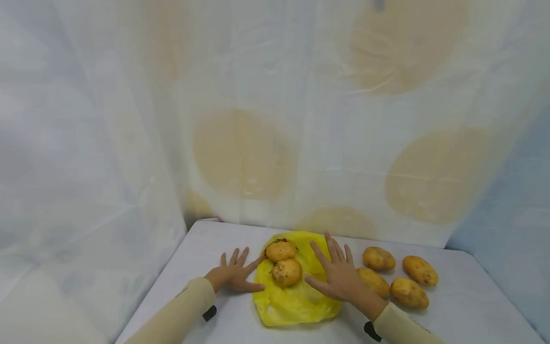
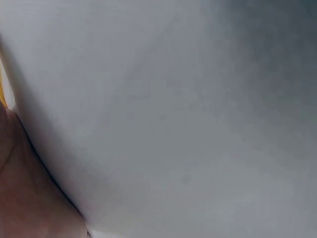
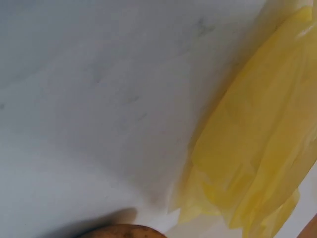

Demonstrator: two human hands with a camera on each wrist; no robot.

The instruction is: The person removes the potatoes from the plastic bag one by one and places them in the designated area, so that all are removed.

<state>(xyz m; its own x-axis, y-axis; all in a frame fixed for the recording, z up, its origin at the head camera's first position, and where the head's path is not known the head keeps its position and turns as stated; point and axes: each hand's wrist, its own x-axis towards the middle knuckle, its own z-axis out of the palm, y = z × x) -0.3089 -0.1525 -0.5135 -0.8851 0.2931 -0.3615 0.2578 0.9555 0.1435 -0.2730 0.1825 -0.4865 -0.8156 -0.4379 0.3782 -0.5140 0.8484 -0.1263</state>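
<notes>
A yellow plastic bag [image 1: 296,306] lies flattened on the table, with two potatoes on it, one potato [image 1: 281,251] behind the other potato [image 1: 286,273]. My left hand [image 1: 235,274] rests with spread fingers on the table at the bag's left edge, its index fingertip close by the rear potato. Over the bag's right side my right hand [image 1: 339,276] is spread, fingers straight, holding nothing. In the left wrist view only part of the palm [image 2: 34,193] shows. Crumpled bag [image 3: 252,148] fills the right of the right wrist view, with a potato [image 3: 124,232] at the bottom edge.
Several loose potatoes sit right of the bag, among them a far potato [image 1: 378,258], a rightmost potato [image 1: 420,271] and a front potato [image 1: 409,293]. Another potato [image 1: 374,283] is partly behind my right hand. A patterned curtain [image 1: 266,95] hangs behind the white table [image 1: 232,320].
</notes>
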